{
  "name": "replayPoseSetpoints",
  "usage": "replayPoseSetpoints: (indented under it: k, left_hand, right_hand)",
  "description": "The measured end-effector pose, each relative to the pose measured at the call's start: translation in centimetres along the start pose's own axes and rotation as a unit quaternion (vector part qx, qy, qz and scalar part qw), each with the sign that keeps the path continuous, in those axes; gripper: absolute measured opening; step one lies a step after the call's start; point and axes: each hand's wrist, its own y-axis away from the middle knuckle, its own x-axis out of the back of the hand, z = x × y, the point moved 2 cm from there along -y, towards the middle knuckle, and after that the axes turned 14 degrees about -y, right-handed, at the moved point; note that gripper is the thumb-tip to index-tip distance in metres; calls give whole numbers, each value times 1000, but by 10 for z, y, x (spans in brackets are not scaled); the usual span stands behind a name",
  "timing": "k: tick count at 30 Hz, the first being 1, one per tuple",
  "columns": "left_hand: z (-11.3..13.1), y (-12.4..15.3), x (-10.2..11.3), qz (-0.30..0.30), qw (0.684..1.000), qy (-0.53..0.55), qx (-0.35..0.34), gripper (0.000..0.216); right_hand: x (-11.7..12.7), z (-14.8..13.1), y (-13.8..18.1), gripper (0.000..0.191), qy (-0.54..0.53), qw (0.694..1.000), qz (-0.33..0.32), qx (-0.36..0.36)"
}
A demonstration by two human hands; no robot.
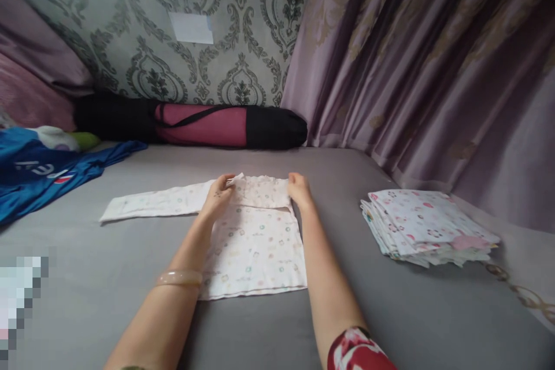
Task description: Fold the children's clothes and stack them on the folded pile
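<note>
A small white long-sleeved shirt (258, 248) with a fine coloured print lies flat on the grey sheet in front of me. One sleeve stretches out to the left, while the other is folded across the top of the body. My left hand (219, 193) grips the shirt at its upper left, fingers closed on the cloth near the shoulder. At the upper right corner, my right hand (299, 188) pinches the folded edge. A pale bangle circles my left wrist.
To the right sits a stack of folded printed clothes (427, 222). A blue garment (47, 170) lies at the left. Along the patterned wall rests a long black and magenta bag (203, 124); purple curtains (416, 58) hang at the right.
</note>
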Motion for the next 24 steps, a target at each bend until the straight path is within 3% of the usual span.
replayPoseSetpoints:
  k: [4,7,17,24]
  left_hand:
    - [-6,0,2,6,995,-97,2,52]
    - [-9,0,4,13,989,-146,6,52]
    - [-22,-3,7,53,979,-195,-2,44]
    - [-27,-2,8,95,947,-302,-49,40]
  right_hand:
    - [-33,4,17,50,208,973,-58,80]
    - [-42,13,26,57,303,947,-60,93]
    - [-45,29,23,67,335,937,-38,93]
    - [-47,31,23,66,354,930,-27,93]
